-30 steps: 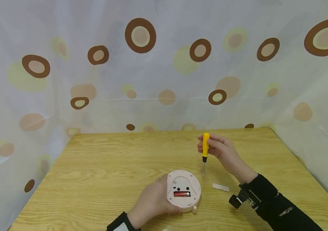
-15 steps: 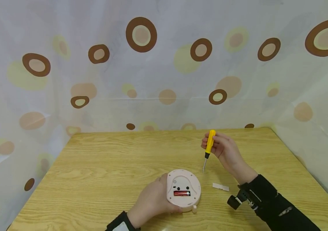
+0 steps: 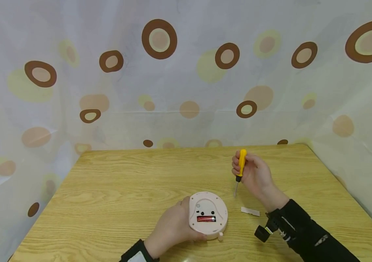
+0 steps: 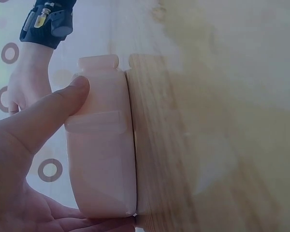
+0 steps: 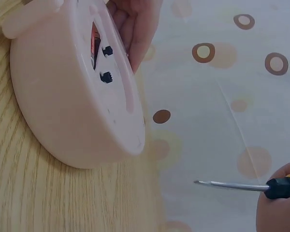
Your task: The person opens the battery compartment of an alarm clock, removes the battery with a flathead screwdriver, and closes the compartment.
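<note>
A round, pale pink alarm clock (image 3: 220, 209) lies on the table with its back facing up. A red battery (image 3: 206, 219) sits in its uncovered slot, below two small black knobs. My left hand (image 3: 173, 222) grips the clock's left side; in the left wrist view the thumb (image 4: 77, 89) presses on the side wall of the clock (image 4: 101, 164). Beyond the clock to the right, my right hand (image 3: 258, 179) holds a yellow-handled screwdriver (image 3: 242, 163) over the table, tip downward. Its metal shaft shows in the right wrist view, apart from the clock (image 5: 53, 106).
A small, pale battery cover (image 3: 250, 211) lies on the wooden table (image 3: 123, 189) just right of the clock. Patterned cloth (image 3: 186, 80) hangs behind the table and along both sides. A wrist camera (image 3: 262, 233) juts from the right sleeve near the cover.
My right hand has shifted slightly right and turned, its fingers now curled closer round the screwdriver handle. The screwdriver's tilt has changed. The left hand and the clock stay in place.
</note>
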{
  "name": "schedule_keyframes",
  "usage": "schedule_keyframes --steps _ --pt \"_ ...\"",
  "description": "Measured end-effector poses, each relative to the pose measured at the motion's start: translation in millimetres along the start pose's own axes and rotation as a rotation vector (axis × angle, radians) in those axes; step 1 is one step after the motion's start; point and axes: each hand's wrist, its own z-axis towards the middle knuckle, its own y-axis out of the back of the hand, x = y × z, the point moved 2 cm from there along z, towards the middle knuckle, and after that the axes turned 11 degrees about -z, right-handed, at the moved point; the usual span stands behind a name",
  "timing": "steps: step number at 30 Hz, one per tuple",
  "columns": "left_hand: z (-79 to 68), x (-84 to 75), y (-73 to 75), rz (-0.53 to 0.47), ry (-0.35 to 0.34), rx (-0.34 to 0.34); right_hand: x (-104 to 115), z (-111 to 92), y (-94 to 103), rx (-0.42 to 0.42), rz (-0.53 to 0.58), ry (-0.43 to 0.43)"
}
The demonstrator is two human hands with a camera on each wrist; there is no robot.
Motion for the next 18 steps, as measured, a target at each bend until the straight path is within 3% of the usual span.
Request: schedule_keyframes --steps 7,14,18 --pt "0.0 -0.1 0.3 -0.01 -0.012 -0.001 -4.1 -3.7 -3.8 0.024 -0.055 -0.007" --pt "-0.4 -0.3 0.2 -0.003 -0.018 -0.004 -9.2 -5.0 -7.1 0.14 -0.039 0.032" --pt "0.4 0.7 -0.3 -0.015 -0.014 0.001 -9.8 -5.3 -8.7 0.13 -0.049 0.048"
